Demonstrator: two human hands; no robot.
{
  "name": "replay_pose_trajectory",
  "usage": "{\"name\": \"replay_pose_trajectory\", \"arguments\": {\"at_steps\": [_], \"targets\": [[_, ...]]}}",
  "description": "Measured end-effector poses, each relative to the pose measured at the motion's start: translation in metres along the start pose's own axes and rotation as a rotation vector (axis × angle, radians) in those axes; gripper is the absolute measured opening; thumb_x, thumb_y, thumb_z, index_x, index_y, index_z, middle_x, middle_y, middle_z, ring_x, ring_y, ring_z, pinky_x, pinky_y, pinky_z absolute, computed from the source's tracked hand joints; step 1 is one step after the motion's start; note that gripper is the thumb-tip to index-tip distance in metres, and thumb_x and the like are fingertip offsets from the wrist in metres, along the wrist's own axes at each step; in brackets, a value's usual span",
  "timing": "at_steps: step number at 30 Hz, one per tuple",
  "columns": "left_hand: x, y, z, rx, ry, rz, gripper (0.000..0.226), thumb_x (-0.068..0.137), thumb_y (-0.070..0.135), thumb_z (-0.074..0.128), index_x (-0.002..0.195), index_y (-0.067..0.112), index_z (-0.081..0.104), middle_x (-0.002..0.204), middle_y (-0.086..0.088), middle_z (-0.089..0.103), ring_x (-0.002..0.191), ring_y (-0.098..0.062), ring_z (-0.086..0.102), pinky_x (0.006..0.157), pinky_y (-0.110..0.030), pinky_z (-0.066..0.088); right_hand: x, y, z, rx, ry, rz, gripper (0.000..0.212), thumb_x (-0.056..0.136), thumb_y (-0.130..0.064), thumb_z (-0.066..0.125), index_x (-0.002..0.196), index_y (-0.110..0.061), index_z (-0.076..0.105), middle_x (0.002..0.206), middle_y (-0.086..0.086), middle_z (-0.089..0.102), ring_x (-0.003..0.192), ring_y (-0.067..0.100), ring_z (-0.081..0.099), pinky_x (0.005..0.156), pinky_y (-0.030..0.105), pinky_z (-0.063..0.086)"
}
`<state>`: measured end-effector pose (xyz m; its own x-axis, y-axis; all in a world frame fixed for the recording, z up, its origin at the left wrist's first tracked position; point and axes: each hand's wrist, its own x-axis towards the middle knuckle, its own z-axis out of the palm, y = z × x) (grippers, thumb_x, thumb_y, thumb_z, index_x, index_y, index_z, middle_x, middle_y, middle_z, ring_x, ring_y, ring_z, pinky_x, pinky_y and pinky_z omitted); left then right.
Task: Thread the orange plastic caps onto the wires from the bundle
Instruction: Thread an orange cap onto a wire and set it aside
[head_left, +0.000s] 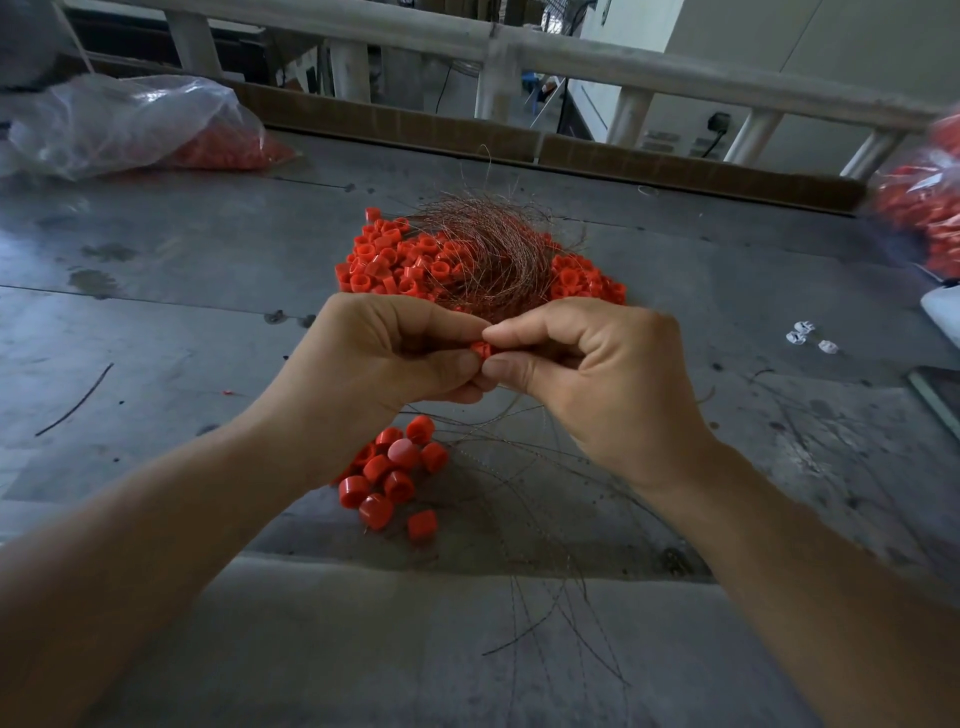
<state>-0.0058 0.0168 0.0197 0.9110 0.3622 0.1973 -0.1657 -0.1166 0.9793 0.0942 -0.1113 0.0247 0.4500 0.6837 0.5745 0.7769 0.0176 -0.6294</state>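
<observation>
Left bag (130, 124) & right bag (919, 208) hold orange caps. Your left hand (384, 358) & right hand (587, 374) both pinch one cap (480, 349) over the counter (156, 312); wire bundle (483, 249) lies on cap pile (384, 260) just behind.

Tangled wire bundle (488, 254) atop cap pile (384, 260); orange cap (480, 349) pinched between left hand (384, 358) and right hand (587, 374)

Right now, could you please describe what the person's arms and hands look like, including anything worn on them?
Both are bare. The left hand and right hand wear no gloves, and no rings are visible. The left forearm and right forearm show no sleeves within the frame, and neither wrist has a watch or bracelet.
</observation>
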Motion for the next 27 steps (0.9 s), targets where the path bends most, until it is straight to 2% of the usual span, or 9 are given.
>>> {"name": "replay_pose_trajectory", "arguments": {"at_steps": [6,13,19,21,24,27], "targets": [[-0.001,0.0,0.0,-0.086,-0.043,-0.026,0.023,0.057,0.017,0.064,0.071,0.03,0.076,0.07,-0.001,0.073,0.067,-0.013,0.07,0.06,-0.016,0.053,0.0,0.001,-0.002,-0.042,0.012,-0.097,0.018,0.068,-0.01,0.073,0.084,-0.003,0.072,0.078,-0.006,0.063,0.077,0.009,0.063,0.068,0.018,0.053],[-0.002,-0.001,0.0,-0.122,-0.037,-0.013,0.021,0.058,0.018,0.065,0.075,0.026,0.076,0.07,-0.003,0.073,0.067,-0.014,0.07,0.059,-0.017,0.053,-0.002,0.0,0.002,0.009,0.086,-0.093,0.015,0.068,-0.01,0.074,0.081,-0.002,0.071,0.077,-0.004,0.064,0.075,0.01,0.065,0.065,0.019,0.054],[0.0,-0.002,-0.004,-0.068,-0.061,-0.041,0.025,0.06,0.014,0.063,0.078,0.026,0.076,0.072,-0.005,0.073,0.067,-0.015,0.07,0.059,-0.017,0.053,0.0,0.002,0.001,-0.035,0.026,-0.116,0.017,0.066,-0.012,0.074,0.08,-0.002,0.071,0.075,0.002,0.068,0.075,0.01,0.063,0.065,0.018,0.053],[0.0,-0.002,-0.006,-0.08,-0.104,-0.055,0.026,0.059,0.015,0.064,0.08,0.025,0.075,0.073,-0.007,0.073,0.068,-0.016,0.07,0.06,-0.017,0.054,0.001,0.002,-0.001,-0.024,-0.009,-0.111,0.017,0.066,-0.012,0.075,0.079,-0.003,0.071,0.074,-0.001,0.067,0.074,0.01,0.063,0.065,0.018,0.052],[0.001,-0.001,-0.008,-0.135,-0.162,-0.089,0.031,0.059,0.014,0.065,0.086,0.025,0.074,0.074,-0.011,0.072,0.069,-0.019,0.071,0.06,-0.019,0.054,0.002,0.003,-0.005,0.109,-0.113,0.003,0.025,0.065,-0.012,0.076,0.089,-0.013,0.068,0.075,-0.01,0.063,0.073,0.005,0.063,0.066,0.013,0.05],[0.0,0.0,-0.011,-0.134,-0.231,-0.105,0.034,0.063,0.011,0.067,0.093,0.026,0.069,0.074,-0.011,0.071,0.069,-0.019,0.07,0.059,-0.021,0.054,0.002,0.003,-0.007,0.118,-0.219,0.038,0.042,0.066,-0.023,0.071,0.106,-0.022,0.06,0.08,-0.014,0.059,0.077,-0.001,0.059,0.068,0.009,0.045]]}}
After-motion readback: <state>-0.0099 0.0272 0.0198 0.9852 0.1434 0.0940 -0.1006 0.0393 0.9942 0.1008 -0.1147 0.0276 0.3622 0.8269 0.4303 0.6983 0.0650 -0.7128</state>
